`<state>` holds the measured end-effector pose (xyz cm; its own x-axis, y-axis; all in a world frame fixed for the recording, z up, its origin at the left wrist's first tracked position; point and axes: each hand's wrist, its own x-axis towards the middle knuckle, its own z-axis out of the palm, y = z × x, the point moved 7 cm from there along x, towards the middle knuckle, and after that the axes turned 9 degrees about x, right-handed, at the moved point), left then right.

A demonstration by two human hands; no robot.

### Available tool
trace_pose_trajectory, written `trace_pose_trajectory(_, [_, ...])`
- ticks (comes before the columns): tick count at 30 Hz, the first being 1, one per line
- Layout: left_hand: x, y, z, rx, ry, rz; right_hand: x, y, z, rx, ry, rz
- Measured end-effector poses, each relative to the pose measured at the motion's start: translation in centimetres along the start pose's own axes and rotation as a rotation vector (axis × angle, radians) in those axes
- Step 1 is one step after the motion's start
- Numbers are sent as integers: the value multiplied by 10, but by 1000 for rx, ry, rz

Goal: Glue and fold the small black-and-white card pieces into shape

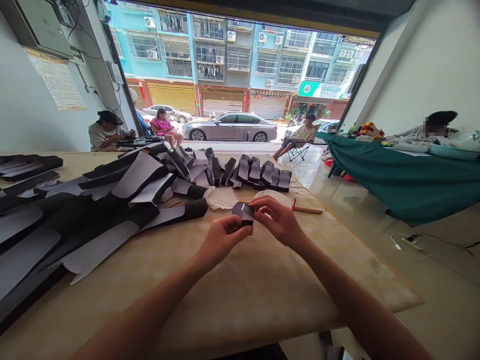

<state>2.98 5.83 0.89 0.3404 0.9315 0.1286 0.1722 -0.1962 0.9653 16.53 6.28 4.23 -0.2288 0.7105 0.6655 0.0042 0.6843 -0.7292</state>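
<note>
Over the middle of the table, my left hand (225, 239) grips a small folded black-and-white card piece (247, 214) from its lower left side. The fingers of my right hand (276, 216) pinch the same piece at its upper right edge. Just behind it lies a crumpled white sheet (222, 198), probably paper or plastic. A row of folded black-and-white card pieces (265, 172) stands farther back. To the left spreads a large pile of long black-and-white card strips (123, 220), some flat and some bent.
A hammer (308, 210) with a wooden handle lies on the table (240, 300) to the right, near a round whitish dish (273, 196). Several people sit around the room's edges. A green-covered table (405, 175) stands at right, with a power strip (412, 243) and cables on the floor.
</note>
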Motion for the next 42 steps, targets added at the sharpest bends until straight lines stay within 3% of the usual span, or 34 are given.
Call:
trace_pose_trajectory(12, [-1, 0, 3, -64, -34, 5, -1, 0, 4, -10, -11, -20])
trace_pose_trajectory(20, [0, -4, 2, -64, 21, -38, -1, -1, 4, -14, 0, -11])
trace_pose_trajectory(37, [1, -8, 2, -132, 15, -35, -1, 1, 3, -24, 9, 4])
trace_pose_trajectory(42, [9, -10, -14, -148, 131, 25, -5, 8, 4, -99, 6, 15])
